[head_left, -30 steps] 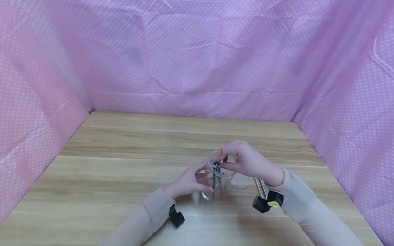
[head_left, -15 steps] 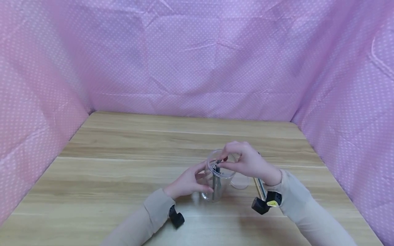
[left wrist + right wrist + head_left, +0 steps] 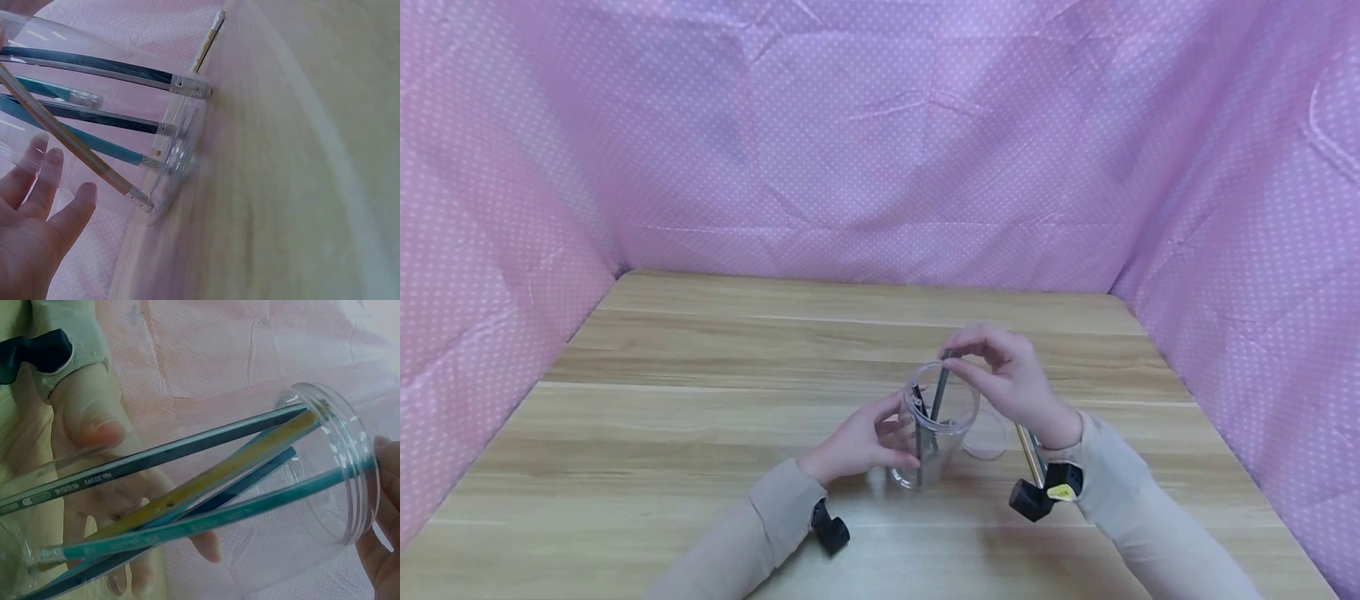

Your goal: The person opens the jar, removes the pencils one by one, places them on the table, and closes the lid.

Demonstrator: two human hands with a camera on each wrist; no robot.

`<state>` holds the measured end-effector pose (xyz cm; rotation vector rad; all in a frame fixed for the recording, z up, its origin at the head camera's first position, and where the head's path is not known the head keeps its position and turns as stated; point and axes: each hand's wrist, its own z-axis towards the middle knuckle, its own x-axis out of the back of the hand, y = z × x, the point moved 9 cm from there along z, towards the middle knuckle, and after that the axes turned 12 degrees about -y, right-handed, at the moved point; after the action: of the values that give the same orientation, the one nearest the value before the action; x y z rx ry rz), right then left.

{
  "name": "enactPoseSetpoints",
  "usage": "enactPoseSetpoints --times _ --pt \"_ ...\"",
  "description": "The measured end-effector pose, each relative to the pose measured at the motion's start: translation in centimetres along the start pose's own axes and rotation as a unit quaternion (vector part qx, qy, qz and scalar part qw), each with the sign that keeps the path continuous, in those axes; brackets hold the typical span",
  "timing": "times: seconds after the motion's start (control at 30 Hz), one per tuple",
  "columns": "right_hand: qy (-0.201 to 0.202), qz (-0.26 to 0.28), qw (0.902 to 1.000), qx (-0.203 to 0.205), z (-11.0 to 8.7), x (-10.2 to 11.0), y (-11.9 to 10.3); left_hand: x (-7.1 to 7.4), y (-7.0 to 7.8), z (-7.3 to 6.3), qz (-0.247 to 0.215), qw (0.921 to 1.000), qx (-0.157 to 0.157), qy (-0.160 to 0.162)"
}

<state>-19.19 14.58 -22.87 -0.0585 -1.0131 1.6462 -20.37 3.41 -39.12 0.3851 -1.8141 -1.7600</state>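
A person's two hands work at a clear jar [image 3: 957,446], which stands on the wooden table [image 3: 737,350], somewhat right of the middle in the head view. The left hand [image 3: 861,442] is curved around the near left side of the jar, with the thumb toward the front and the other fingers behind, so it grips the wall of the jar. The right hand [image 3: 1011,379] is above the rim, and its thumb and fingers pinch the upper end of a teal pencil [image 3: 219,519]. This pencil leans inside the jar, its top at the rim and its eraser end downward; whether this end touches the bottom is hard to tell through the shiny plastic. Around it, several more pencils [image 3: 100,115] lean inside the jar, dark, teal and golden-brown, with metal eraser bands near the base. Just beside the jar, on its right, a round clear lid [image 3: 985,436] lies flat on the table. Further right, loose pencils [image 3: 1028,454] lie on the table, partly hidden under the right wrist. Both sleeves [image 3: 775,508] are beige, and each wrist carries a small black camera [image 3: 830,531]. Behind the table hangs a pink dotted cloth [image 3: 850,150].
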Motion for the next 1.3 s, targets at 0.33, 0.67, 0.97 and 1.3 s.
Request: enactPoseSetpoints --times 0.33,0.67,0.97,1.3 --pt "0.137 0.101 0.984 -0.054 -0.1 2.7 1.8 0.0 -0.1 0.0 -0.001 1.0 0.004 0.001" --pt "0.206 0.147 0.958 -0.136 -0.5 4.1 4.6 0.0 0.1 0.0 -0.004 1.0 0.0 0.0" --pt "0.163 0.187 0.9585 -0.14 0.0 3.4 4.9 0.0 0.0 0.1 -0.013 0.9999 -0.002 -0.002" --pt "0.108 0.186 0.9667 -0.138 0.2 2.6 5.0 -0.1 -0.1 0.2 -0.021 0.9997 -0.005 -0.007"
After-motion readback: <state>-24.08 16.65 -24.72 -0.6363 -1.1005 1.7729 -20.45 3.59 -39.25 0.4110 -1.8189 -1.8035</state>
